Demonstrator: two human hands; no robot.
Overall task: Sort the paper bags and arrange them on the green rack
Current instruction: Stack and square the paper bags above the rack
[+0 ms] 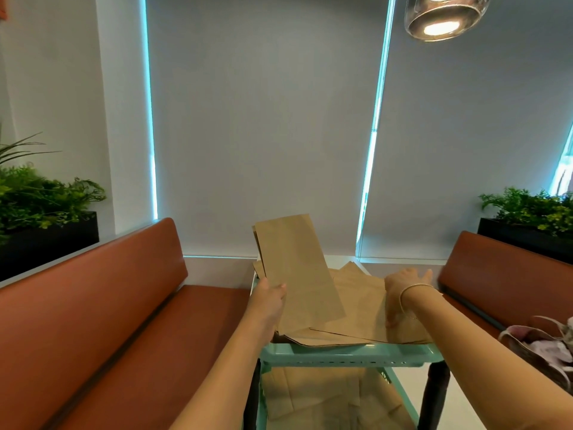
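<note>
The lower shelf (328, 395) of the green rack (341, 356) holds brown paper bags laid flat, seen under the rack's near rail. Above it, on the top shelf, a loose spread of paper bags (356, 305) reaches from the near edge back toward the far one, several lying at odd angles and overlapping.

The left hand (271, 294) is at the top shelf's left edge, thumb curled over the face of a narrow bag (294, 268) that it holds tilted up, its far end raised clear of the pile; the fingers behind it are hidden. The right hand (403, 293) rests on the bags toward the right edge, fingers (391, 319) straight and pressing down on the paper, a thin bracelet at the wrist.

The step looks like pulling one bag out of the heap to sort it. To do that cleanly, the pressing hand should keep the rest pinned while the lifted bag slides out along its length, not sideways, so the sheets beneath do not drag off the near edge. Thin paper creases easily, so a light pinch near the bag's bottom fold should serve. It should then go onto a pile of its own size, edges squared to the shelf's corner.

Red benches (108, 305) flank the rack, with plants (37, 193) beyond.
</note>
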